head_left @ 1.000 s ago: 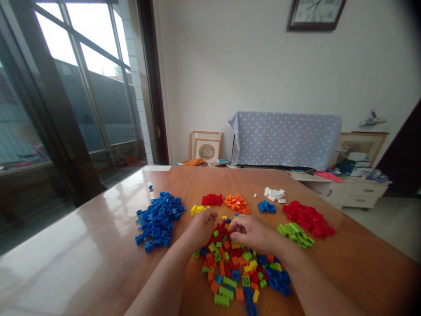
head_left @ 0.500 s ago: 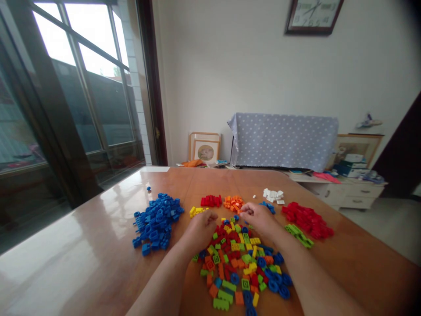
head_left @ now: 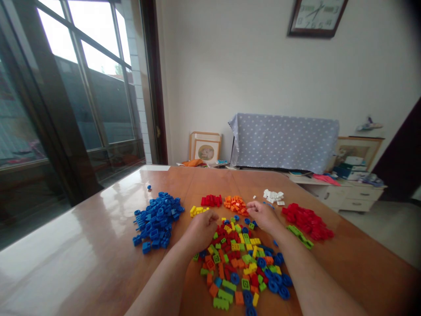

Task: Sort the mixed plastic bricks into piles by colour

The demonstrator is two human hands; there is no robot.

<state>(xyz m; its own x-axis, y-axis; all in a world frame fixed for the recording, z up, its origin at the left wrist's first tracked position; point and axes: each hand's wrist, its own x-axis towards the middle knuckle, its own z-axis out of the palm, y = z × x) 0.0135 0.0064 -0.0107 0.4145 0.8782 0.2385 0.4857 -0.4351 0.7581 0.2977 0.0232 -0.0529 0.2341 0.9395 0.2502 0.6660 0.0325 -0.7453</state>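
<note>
These are light, stiff little plastic bricks and wheels, so they'll skitter on a shiny top; I'd pinch them by the edges. The mixed heap of bricks [head_left: 238, 267] sits right in front, with the left hand [head_left: 202, 230] curled at its far-left edge and the right hand [head_left: 263, 216] loosely curled past its far side, near the orange bricks [head_left: 236, 205]. Can't really tell if either's holding a piece. Blue bricks [head_left: 157, 221], yellow bricks [head_left: 199, 211], red bricks [head_left: 307, 221] and green bricks [head_left: 300, 236] sit around it on the glossy wooden table [head_left: 92, 219]. Polka-dot cloth [head_left: 283, 142] behind, wall clock [head_left: 316, 17] above.
</note>
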